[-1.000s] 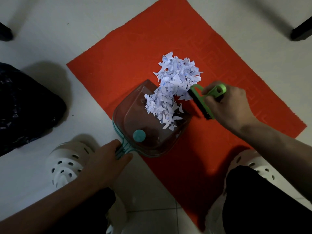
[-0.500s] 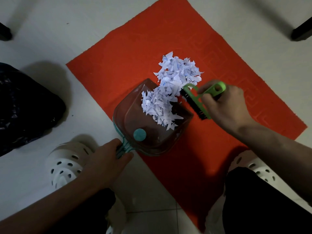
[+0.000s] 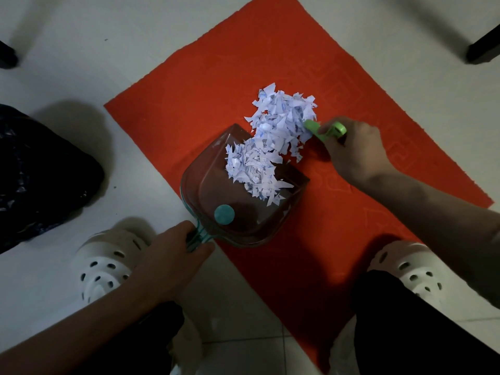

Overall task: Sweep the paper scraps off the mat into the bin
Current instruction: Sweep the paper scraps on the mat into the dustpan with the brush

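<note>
The right hand (image 3: 354, 150) has carried the green brush (image 3: 323, 130) up from beside the dustpan's mouth to the far edge of the paper scraps (image 3: 273, 142), fingers curled round its handle. The left hand (image 3: 173, 255) grips the teal handle of the clear dustpan (image 3: 216, 182). Scraps lie partly in the pan, partly on the red mat (image 3: 216, 77) just beyond it. A black bag (image 3: 40, 169) sits left of the left hand.

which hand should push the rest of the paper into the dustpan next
Right. The right hand already holds the green brush beside the white paper scraps; the left hand grips the transparent dustpan.
</note>
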`<control>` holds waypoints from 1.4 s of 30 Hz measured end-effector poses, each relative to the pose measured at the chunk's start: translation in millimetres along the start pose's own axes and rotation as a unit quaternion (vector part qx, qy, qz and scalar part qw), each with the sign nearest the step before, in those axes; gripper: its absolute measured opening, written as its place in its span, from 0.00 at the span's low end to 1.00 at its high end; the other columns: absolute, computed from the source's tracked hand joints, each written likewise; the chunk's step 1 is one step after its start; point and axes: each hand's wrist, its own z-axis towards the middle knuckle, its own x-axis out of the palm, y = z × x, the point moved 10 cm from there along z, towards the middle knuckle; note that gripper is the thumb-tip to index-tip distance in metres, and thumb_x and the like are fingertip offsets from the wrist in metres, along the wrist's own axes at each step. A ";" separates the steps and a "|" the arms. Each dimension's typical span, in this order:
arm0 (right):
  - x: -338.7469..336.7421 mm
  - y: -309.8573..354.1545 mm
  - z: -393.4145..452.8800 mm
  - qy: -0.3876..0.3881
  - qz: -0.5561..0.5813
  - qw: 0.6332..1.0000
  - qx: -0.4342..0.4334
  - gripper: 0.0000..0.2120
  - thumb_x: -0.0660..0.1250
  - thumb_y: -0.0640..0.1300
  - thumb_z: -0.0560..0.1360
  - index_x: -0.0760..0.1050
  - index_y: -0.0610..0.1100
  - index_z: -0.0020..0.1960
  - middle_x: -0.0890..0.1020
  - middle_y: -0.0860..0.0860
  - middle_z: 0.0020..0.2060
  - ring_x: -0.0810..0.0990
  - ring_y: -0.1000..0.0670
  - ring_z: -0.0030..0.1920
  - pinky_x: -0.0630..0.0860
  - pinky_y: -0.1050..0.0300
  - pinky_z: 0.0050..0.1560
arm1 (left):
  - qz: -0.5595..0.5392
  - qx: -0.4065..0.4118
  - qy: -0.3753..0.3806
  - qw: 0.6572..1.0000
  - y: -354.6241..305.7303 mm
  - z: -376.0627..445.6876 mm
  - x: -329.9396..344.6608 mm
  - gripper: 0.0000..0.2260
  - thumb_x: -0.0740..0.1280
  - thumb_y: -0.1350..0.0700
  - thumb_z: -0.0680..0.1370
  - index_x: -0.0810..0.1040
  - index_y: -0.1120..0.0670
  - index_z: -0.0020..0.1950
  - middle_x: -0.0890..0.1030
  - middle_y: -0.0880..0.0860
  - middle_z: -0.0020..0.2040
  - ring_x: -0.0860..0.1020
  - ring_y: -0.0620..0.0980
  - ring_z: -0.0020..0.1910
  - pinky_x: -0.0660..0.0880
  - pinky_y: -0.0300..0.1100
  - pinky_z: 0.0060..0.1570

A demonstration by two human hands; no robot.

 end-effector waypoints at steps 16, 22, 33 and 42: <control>-0.9 -2.9 -12.4 0.005 0.009 1.000 0.004 0.07 0.64 0.40 0.76 0.80 0.46 0.51 0.83 0.42 0.39 0.78 0.43 0.33 0.70 0.56 0.34 | -0.021 -0.006 0.008 1.000 -1.5 1.2 1.8 0.10 0.68 0.48 0.77 0.73 0.52 0.43 0.80 0.55 0.36 0.78 0.55 0.33 0.79 0.56 0.38; -8.6 17.8 -29.1 0.005 0.066 0.997 -0.030 0.10 0.62 0.38 0.73 0.81 0.46 0.47 0.78 0.53 0.31 0.74 0.59 0.28 0.65 0.71 0.29 | -0.036 -0.003 0.006 0.999 -1.6 2.4 2.7 0.09 0.69 0.49 0.77 0.73 0.53 0.43 0.80 0.56 0.36 0.77 0.54 0.32 0.79 0.56 0.38; -2.3 0.2 -15.8 0.002 0.005 1.000 -0.006 0.07 0.65 0.40 0.77 0.80 0.45 0.51 0.83 0.43 0.39 0.79 0.43 0.35 0.75 0.51 0.37 | -0.040 -0.004 0.008 0.999 -2.4 2.7 3.7 0.09 0.69 0.49 0.77 0.73 0.53 0.43 0.80 0.56 0.36 0.77 0.54 0.32 0.78 0.56 0.38; -13.7 13.2 -29.7 -0.013 0.043 0.998 -0.035 0.11 0.63 0.35 0.72 0.81 0.45 0.49 0.80 0.49 0.36 0.72 0.54 0.30 0.65 0.68 0.32 | -0.043 -0.004 0.005 0.999 0.4 4.5 4.9 0.09 0.69 0.49 0.77 0.73 0.52 0.42 0.80 0.55 0.36 0.75 0.53 0.31 0.78 0.55 0.38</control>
